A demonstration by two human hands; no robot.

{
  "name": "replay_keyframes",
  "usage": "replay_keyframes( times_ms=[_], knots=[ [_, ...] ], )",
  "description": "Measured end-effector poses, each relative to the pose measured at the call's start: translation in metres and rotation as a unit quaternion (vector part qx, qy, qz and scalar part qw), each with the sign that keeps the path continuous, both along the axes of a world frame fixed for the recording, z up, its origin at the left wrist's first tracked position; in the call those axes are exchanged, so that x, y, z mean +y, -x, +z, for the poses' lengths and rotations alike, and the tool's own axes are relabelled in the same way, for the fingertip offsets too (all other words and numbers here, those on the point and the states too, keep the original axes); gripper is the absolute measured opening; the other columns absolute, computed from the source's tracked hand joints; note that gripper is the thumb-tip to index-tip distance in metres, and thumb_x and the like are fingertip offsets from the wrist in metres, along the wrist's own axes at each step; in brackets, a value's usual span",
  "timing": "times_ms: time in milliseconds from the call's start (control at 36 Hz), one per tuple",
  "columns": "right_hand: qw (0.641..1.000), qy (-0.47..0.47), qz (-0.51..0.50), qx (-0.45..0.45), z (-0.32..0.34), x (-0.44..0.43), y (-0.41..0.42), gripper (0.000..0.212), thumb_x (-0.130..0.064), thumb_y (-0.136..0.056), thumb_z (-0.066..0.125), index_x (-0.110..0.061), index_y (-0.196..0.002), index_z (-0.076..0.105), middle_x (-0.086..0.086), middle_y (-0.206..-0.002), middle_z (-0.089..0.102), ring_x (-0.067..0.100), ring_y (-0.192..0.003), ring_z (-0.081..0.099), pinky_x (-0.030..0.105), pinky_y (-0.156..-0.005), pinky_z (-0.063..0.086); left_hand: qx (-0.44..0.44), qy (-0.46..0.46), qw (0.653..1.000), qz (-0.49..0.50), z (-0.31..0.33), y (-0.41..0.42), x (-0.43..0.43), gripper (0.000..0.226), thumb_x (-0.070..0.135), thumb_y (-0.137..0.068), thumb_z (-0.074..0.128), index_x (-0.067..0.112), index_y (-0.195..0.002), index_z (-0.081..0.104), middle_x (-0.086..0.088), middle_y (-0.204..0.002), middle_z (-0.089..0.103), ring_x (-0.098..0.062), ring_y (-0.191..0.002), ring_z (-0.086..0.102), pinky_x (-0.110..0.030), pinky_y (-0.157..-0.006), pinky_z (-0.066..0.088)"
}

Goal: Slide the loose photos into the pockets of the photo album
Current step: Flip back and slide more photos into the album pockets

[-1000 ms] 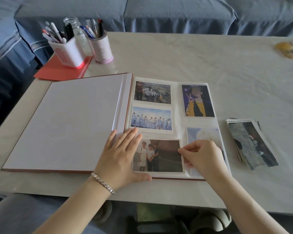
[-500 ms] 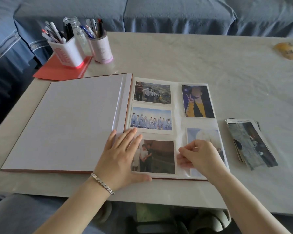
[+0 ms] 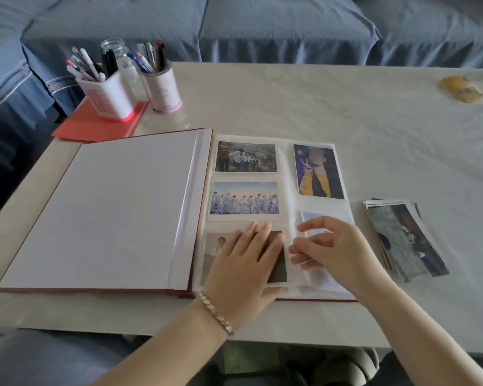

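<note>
- Beyond the fingers of the left hand (image 3: 244,264): the flat page of the photo album (image 3: 123,213), low enough to pass over.
- Right of the fingers of the right hand (image 3: 338,249): a strip of bare table (image 3: 290,107), then the loose photos (image 3: 402,238) in a stack.
- Far beyond and left of the fingers: upright pen holders (image 3: 109,98).

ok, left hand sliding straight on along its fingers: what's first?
The left hand lies flat on the bottom photo, pointing away from the person. First in line, just beyond the fingertips, is the middle group photo, probably reached along the page surface.
</note>
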State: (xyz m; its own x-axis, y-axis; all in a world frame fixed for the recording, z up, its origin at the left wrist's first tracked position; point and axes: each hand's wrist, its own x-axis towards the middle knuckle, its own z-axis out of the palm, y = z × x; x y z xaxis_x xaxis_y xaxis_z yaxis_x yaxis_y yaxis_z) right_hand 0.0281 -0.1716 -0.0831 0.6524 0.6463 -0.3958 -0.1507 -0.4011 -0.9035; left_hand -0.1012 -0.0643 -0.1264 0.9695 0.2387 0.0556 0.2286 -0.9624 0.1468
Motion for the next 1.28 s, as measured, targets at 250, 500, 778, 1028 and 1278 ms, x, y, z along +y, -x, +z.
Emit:
replay_keyframes(
  times_ms=[250,500,778,1028,1278],
  knots=[
    [0.951,0.189,-0.091,-0.229,-0.006,-0.033,-0.034,0.043,-0.036,-0.088,0.058,-0.016,-0.126,0.051,0.000,-0.122,0.056,0.017,-0.108,0.052,0.028,-0.081,0.038,-0.069,0.063,0.995,0.033,0.003,-0.017,-0.014,0.050,0.040,-0.085,0.034,0.019,-0.124,0.057,-0.009,-0.111,0.068,-0.024,-0.091,0.069,-0.035,-0.069,0.058],
    [0.963,-0.093,-0.206,0.145,0.016,-0.030,-0.053,0.024,-0.032,-0.091,0.053,-0.009,-0.094,0.059,0.009,-0.083,0.066,0.020,-0.080,0.063,0.027,-0.071,0.049,-0.186,0.251,0.946,0.085,0.027,-0.023,-0.010,0.049,0.046,-0.098,0.028,0.017,-0.123,0.059,0.017,-0.080,0.067,0.012,-0.070,0.059,-0.001,-0.067,0.044],
    [0.987,-0.123,0.079,-0.061,0.031,0.053,0.013,0.065,-0.059,-0.078,0.040,-0.049,-0.140,0.020,-0.037,-0.128,0.031,0.003,-0.126,0.034,0.038,-0.108,0.033,-0.394,0.311,0.836,0.222,0.075,0.006,0.029,0.015,0.022,-0.088,0.055,0.030,-0.078,0.049,0.006,-0.057,0.052,-0.008,-0.053,0.049,-0.013,-0.048,0.036],
    [0.936,-0.108,0.197,-0.270,0.039,0.116,0.065,0.079,-0.056,-0.079,0.047,-0.051,-0.133,-0.010,-0.027,-0.144,0.012,-0.010,-0.127,0.016,0.007,-0.099,0.015,-0.535,0.268,0.743,0.301,0.127,0.075,0.091,0.034,-0.002,-0.078,0.069,0.020,-0.101,0.056,0.007,-0.094,0.065,0.005,-0.082,0.063,-0.007,-0.071,0.047],
    [0.819,0.078,0.396,-0.408,0.005,0.160,0.093,0.078,-0.061,-0.089,0.040,-0.035,-0.148,-0.004,-0.007,-0.157,-0.014,0.015,-0.144,-0.014,0.034,-0.116,-0.002,-0.476,0.204,0.729,0.448,0.069,0.141,0.130,0.044,-0.001,-0.080,0.066,0.019,-0.117,0.053,0.009,-0.110,0.057,-0.014,-0.103,0.054,0.000,-0.081,0.035]
  ],
)
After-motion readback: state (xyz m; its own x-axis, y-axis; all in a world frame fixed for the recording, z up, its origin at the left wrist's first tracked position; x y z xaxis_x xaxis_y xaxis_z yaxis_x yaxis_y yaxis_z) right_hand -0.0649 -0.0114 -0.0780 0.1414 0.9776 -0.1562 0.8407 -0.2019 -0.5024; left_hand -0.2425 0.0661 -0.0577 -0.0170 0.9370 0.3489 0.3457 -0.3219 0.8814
